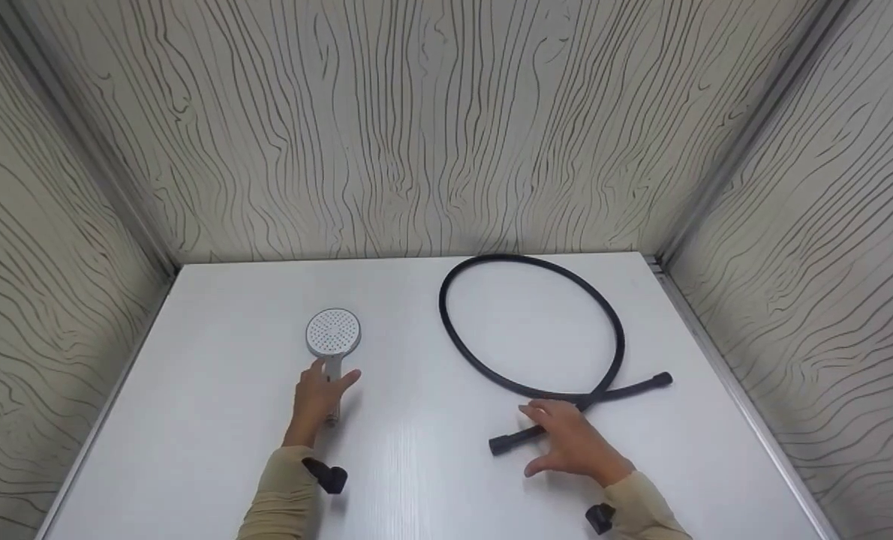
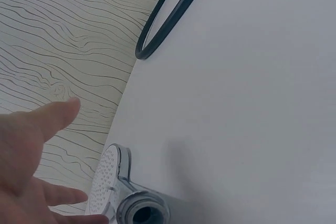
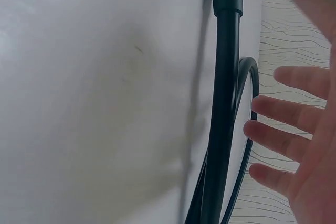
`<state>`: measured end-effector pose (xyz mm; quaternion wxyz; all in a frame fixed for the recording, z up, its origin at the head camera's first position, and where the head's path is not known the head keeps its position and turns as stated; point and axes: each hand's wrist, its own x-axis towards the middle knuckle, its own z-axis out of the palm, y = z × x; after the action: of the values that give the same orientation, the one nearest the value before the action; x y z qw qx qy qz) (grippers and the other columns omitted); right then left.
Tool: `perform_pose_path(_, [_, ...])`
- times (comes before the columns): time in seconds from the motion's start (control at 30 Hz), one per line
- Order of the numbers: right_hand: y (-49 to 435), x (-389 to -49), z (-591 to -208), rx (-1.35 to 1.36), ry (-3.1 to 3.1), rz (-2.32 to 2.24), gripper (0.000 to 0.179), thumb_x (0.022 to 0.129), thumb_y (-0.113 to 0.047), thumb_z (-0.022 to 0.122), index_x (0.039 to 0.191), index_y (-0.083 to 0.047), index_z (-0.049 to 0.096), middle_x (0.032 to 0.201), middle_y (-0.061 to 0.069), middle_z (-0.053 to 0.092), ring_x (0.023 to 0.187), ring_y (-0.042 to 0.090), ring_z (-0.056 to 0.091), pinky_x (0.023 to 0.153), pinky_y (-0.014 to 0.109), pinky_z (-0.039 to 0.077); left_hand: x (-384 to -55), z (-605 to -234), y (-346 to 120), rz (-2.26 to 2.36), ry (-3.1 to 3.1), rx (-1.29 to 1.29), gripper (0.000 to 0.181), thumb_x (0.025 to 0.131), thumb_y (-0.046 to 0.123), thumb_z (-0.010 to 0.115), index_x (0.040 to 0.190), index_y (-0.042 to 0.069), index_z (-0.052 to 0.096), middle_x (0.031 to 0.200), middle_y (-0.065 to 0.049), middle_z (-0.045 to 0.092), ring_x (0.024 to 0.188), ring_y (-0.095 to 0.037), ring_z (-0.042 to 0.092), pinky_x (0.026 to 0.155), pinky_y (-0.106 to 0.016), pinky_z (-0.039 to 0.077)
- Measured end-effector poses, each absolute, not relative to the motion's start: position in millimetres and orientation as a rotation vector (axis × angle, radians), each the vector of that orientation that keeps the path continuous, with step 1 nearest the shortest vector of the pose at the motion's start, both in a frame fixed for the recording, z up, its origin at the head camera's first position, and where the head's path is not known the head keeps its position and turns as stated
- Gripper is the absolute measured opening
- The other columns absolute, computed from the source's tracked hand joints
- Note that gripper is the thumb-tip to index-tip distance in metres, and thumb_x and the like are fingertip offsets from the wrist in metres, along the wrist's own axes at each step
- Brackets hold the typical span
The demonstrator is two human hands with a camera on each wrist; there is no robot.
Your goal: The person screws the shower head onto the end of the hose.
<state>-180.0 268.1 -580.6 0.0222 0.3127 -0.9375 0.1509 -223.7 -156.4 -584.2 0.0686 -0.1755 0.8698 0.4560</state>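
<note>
A hand shower [image 1: 333, 332] with a round, dotted spray face lies face up on the left half of the white table. My left hand [image 1: 315, 401] is over its handle, thumb spread away to the right; the left wrist view shows the threaded handle end [image 2: 144, 214] and loosely extended fingers. A black shower hose [image 1: 617, 330] lies in one loop on the right, its ends crossing near the front. My right hand [image 1: 572, 442] hovers over the hose near its nearer end fitting [image 1: 500, 445], fingers spread and thumb apart, as the right wrist view also shows.
The white table [image 1: 409, 465] is enclosed by wood-grain patterned panels [image 1: 416, 135] at the back and both sides. Metal edge strips [image 1: 747, 405] run along the sides. The hose's other end [image 1: 662, 379] points right, towards the table's right edge.
</note>
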Motion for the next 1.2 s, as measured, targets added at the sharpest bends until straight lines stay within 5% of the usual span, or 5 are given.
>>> perform_pose_path(0.63, [275.7, -180.6, -587.3, 1.009, -2.894, 0.298, 0.051, 0.064, -0.012, 0.081, 0.114, -0.009, 0.069, 0.106, 0.006, 0.068, 0.1, 0.027, 0.062, 0.093, 0.047, 0.051, -224.8, -595.3, -153.6, 1.372, 2.601, -0.576, 0.089, 0.088, 0.044, 0.066, 0.149, -0.005, 0.025, 0.144, -0.034, 0.036, 0.132, -0.051, 0.04, 0.109, -0.061, 0.039])
perform_pose_path(1.2, [263.8, -187.5, -592.2, 0.983, -2.874, 0.326, 0.028, 0.069, -0.015, 0.081, 0.097, -0.01, 0.075, 0.087, 0.0, 0.068, 0.08, 0.018, 0.06, 0.074, 0.035, 0.053, -228.2, -595.3, -154.6, 1.376, 2.617, -0.543, 0.081, 0.088, 0.038, 0.068, 0.144, -0.008, 0.032, 0.135, -0.035, 0.047, 0.126, -0.051, 0.047, 0.105, -0.058, 0.044])
